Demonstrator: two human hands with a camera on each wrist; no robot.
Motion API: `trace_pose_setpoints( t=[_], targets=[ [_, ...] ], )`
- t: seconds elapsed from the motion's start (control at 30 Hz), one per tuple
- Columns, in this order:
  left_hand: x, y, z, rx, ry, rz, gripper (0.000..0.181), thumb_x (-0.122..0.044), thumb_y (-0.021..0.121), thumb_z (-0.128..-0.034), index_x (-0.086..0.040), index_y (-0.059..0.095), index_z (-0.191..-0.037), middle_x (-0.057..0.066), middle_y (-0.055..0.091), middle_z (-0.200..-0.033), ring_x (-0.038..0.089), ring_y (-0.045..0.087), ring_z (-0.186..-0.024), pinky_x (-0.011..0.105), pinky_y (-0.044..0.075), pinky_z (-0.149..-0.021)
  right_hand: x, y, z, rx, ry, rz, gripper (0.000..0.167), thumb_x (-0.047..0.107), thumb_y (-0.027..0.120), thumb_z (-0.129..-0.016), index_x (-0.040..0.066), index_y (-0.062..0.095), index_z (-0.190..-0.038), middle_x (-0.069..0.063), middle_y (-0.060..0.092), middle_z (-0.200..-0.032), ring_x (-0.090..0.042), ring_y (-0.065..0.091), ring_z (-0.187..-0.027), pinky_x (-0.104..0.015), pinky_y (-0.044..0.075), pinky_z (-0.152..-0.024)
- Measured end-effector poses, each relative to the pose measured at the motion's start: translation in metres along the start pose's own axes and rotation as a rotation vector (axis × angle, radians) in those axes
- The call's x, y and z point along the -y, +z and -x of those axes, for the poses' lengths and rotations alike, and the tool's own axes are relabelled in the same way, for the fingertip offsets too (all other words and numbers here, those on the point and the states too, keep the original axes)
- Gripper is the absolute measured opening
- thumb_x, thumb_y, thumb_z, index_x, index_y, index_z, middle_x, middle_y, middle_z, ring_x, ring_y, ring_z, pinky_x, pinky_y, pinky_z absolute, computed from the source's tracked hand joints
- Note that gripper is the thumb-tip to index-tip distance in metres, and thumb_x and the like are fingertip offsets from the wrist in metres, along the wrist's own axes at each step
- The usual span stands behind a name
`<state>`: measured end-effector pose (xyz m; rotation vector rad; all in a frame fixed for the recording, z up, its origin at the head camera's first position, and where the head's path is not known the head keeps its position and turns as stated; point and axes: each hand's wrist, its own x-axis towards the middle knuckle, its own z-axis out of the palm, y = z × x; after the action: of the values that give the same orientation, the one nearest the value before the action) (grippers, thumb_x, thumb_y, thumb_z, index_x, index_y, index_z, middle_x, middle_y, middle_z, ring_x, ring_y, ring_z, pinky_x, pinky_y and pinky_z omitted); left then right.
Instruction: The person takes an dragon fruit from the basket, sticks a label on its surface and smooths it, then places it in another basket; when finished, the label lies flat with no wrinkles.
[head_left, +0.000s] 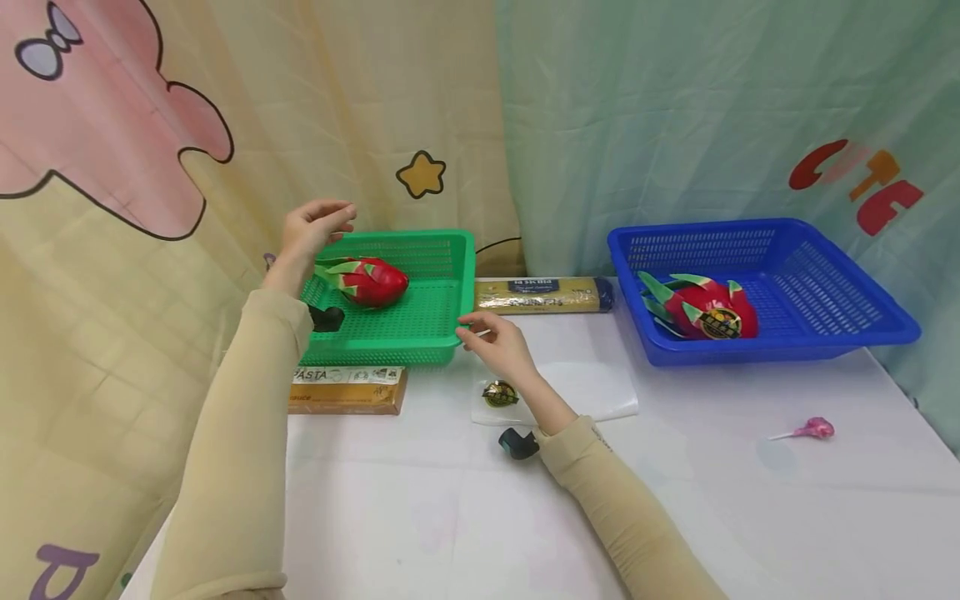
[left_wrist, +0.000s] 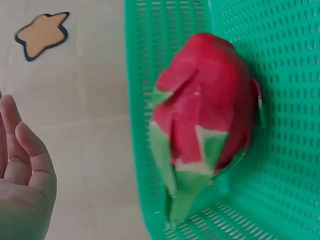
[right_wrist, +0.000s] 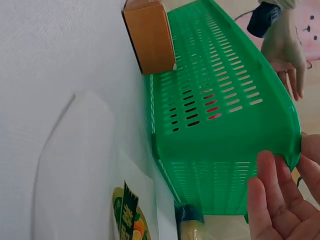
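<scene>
Behind the left hand (head_left: 302,233) and right hand (head_left: 506,346) come long beige sleeves (head_left: 228,450), small black cameras (head_left: 516,443) by the cuffs (head_left: 562,442).

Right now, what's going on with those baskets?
Someone's right hand is pinching the rim of the green basket at its near right corner. Their left hand hovers by the basket's left end, holding nothing. A red dragon fruit lies inside; another dragon fruit lies in the blue basket.
</scene>
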<state>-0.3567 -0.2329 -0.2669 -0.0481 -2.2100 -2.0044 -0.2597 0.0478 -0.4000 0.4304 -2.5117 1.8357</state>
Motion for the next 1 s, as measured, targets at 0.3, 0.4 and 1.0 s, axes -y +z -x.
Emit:
trace_pose_setpoints(
  t=[0.3,0.4,1.0],
  targets=[
    [0.043,0.0,-0.007,-0.073,-0.077,0.062,0.03,-0.023,0.073,-0.0829,-0.008,0.068,-0.108,-0.009,0.067,-0.083,0.008,0.064,-0.076,0.022,0.048,-0.073,-0.001,0.002,0.002,-0.005,-0.004,-0.024,0.029,0.029,0.062,-0.092,0.015,0.063,-0.117,-0.001,0.065,-0.096,-0.031,0.065,-0.086,-0.036,0.05,-0.074],
    [0.05,0.001,-0.008,-0.073,-0.112,0.068,0.038,-0.024,0.072,-0.0838,-0.005,0.063,-0.116,-0.009,0.066,-0.084,0.007,0.062,-0.076,0.029,0.046,-0.085,-0.002,0.002,0.002,0.001,-0.007,-0.018,0.031,0.03,0.062,-0.092,0.013,0.062,-0.118,-0.002,0.066,-0.097,-0.031,0.065,-0.086,-0.036,0.05,-0.074],
    [0.072,0.0,-0.007,0.021,-0.174,-0.139,0.051,-0.028,0.067,-0.088,-0.005,0.053,-0.131,-0.006,0.062,-0.102,0.019,0.061,-0.098,0.038,0.045,-0.092,-0.004,0.001,0.001,0.022,-0.005,-0.027,0.029,0.032,0.061,-0.092,0.017,0.062,-0.117,-0.001,0.067,-0.097,-0.029,0.065,-0.085,-0.034,0.05,-0.072]
  ],
)
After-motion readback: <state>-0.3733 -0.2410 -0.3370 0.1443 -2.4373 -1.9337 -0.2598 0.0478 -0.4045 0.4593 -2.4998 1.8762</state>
